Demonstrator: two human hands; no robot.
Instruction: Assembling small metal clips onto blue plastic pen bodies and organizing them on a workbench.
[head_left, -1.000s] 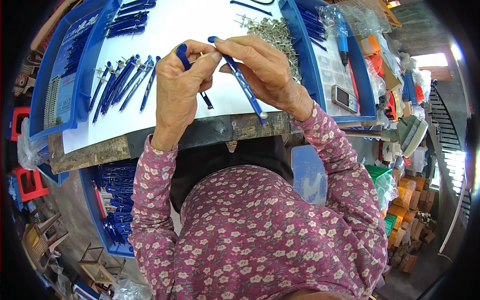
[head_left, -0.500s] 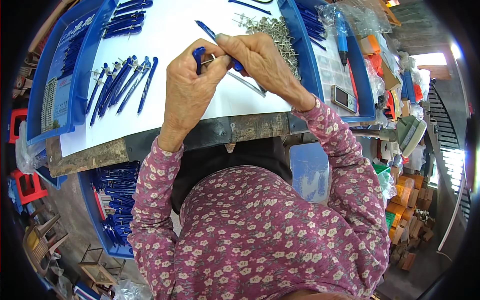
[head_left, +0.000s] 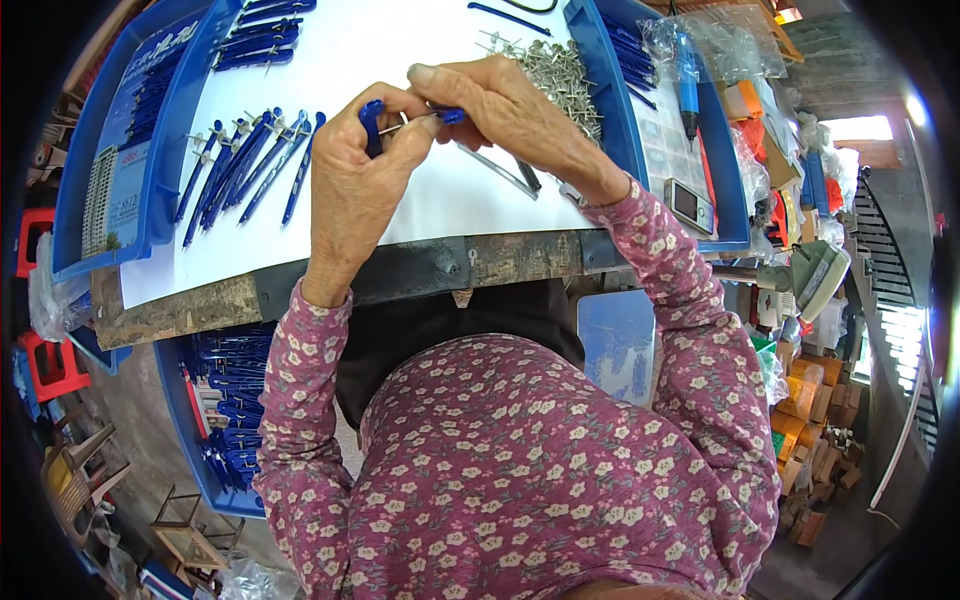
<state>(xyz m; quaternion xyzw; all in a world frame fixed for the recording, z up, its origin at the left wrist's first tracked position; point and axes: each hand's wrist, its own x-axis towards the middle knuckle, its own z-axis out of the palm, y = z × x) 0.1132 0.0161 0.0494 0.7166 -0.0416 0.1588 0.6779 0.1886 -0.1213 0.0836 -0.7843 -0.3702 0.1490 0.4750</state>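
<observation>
Both hands have come closer since half a second ago. Left hand (head_left: 355, 170) pinches the blue compass (head_left: 372, 120) at its top. Right hand (head_left: 500, 110), at 3 o'clock of it, has fingers closed on the compass leg (head_left: 495, 170), above the white table (head_left: 400, 40).

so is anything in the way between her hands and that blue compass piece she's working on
Nothing visible: both hands are already on it. The left hand pinches the blue compass at its top, and the right hand grips it from the other side, above the white sheet.
</observation>
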